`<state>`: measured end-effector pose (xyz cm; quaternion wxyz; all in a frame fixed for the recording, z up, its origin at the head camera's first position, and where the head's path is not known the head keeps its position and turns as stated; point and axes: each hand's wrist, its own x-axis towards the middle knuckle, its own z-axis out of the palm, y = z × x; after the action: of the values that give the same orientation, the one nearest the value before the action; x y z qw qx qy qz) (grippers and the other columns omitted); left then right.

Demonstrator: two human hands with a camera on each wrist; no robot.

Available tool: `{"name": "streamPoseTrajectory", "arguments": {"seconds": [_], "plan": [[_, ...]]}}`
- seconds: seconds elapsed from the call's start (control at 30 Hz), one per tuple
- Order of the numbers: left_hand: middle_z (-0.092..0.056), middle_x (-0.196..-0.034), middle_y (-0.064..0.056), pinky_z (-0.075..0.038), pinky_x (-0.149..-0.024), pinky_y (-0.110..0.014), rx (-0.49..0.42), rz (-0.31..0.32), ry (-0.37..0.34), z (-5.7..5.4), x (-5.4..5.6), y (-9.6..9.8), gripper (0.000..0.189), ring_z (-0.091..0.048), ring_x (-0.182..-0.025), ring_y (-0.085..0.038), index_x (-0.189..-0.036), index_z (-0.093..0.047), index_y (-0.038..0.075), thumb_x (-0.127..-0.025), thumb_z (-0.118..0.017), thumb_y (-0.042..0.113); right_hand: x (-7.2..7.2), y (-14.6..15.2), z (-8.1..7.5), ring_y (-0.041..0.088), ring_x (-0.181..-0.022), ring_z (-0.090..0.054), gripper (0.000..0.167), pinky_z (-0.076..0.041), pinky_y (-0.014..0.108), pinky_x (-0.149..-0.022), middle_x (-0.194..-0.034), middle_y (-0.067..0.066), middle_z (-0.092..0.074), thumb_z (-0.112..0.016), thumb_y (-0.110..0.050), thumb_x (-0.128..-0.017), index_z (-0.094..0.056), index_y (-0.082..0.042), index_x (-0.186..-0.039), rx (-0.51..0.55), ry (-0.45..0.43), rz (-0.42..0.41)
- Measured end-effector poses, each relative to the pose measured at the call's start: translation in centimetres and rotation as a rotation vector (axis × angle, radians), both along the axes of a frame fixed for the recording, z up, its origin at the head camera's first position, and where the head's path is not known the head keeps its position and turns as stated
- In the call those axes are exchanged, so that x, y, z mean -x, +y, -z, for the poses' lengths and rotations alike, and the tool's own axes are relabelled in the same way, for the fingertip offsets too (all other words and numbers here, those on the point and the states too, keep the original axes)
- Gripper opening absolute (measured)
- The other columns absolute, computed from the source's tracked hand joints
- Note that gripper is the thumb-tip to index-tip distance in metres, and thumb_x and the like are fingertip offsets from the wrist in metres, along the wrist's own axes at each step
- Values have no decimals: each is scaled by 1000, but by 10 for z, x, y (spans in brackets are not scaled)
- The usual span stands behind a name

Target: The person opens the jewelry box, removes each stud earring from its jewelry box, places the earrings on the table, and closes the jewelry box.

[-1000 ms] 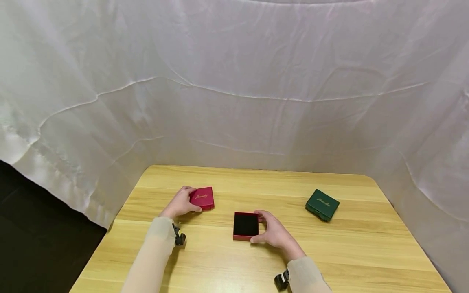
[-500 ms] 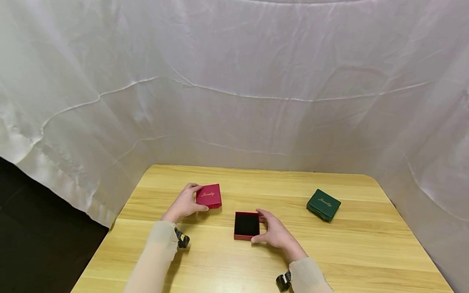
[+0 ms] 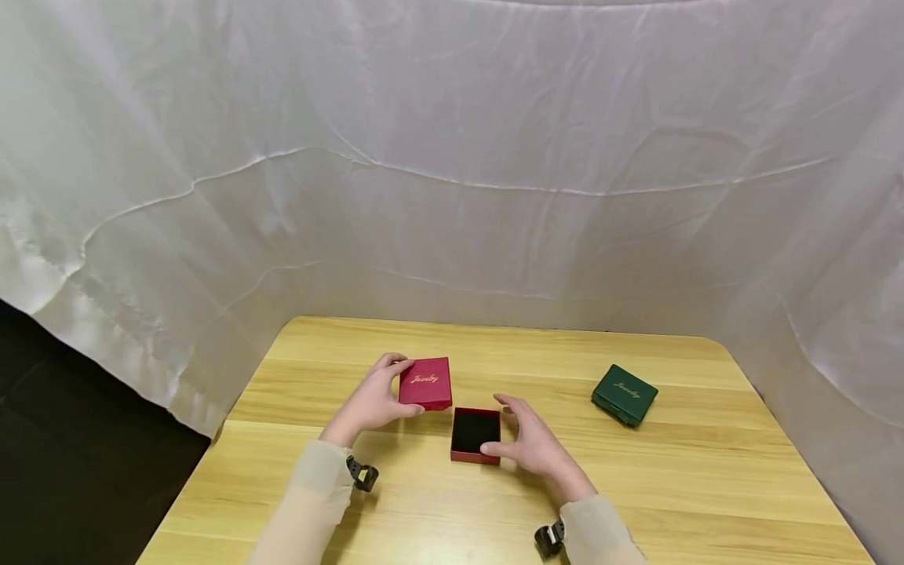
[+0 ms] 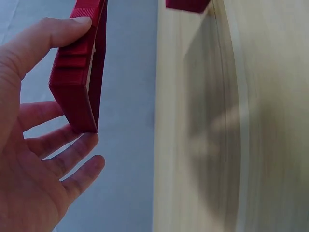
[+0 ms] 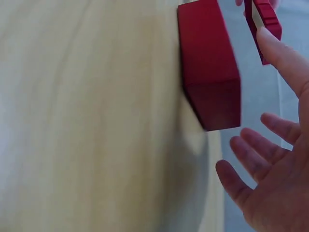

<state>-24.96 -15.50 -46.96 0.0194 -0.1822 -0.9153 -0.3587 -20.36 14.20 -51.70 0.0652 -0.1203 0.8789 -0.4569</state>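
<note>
My left hand [image 3: 372,400] grips the red "Jewelry" box lid [image 3: 425,382] by its left side, thumb at the near edge and fingers at the far edge. In the left wrist view the lid [image 4: 72,72] is up off the table, its hollow underside facing down. Close to its right sits the red box base [image 3: 468,457], lined with a black pad [image 3: 475,430]. My right hand [image 3: 531,444] is spread beside the base's right side. The right wrist view shows a gap between those fingers [image 5: 244,150] and the base [image 5: 210,53].
A green "Jewelry" box [image 3: 625,395], set at an angle, lies to the right on the wooden table [image 3: 678,486]. A pale hanging cloth [image 3: 494,235] surrounds the back and sides of the table. Each wrist bears a small black camera.
My left hand has carried the red lid rightward and up, toward the base. My right fingers have loosened and risen slightly from the base, which stays in place.
</note>
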Motion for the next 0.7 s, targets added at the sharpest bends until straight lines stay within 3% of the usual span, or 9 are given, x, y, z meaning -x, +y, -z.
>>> {"name": "streamPoseTrajectory", "arguments": {"seconds": [0.17,0.37,0.7], "plan": [[-47,-138,-9,-43,-102,-47,-14,33,12,-5,-9,12,86,-48,-123,-30,-139,-52,-2,-67,-91,24,2,-6,-13,34,-133,-42,89,-37,56,-105,-149,8,-41,-86,-34,-76,-39,-18,-150,-2,85,-27],[-48,-137,-10,-42,-102,-46,6,92,51,-5,-14,24,85,-48,-122,-29,-138,-52,-3,-68,-90,26,6,-13,-27,29,-134,-40,92,-37,53,-106,-151,6,-39,-87,-29,-75,-37,-20,-152,3,117,-66],[-45,-141,-15,-40,-104,-48,23,169,32,0,-20,40,87,-47,-126,-30,-141,-49,-2,-70,-89,29,13,-19,-35,33,-134,-40,95,-38,51,-106,-152,12,-36,-89,-22,-72,-37,-7,-150,33,167,-155]]}}
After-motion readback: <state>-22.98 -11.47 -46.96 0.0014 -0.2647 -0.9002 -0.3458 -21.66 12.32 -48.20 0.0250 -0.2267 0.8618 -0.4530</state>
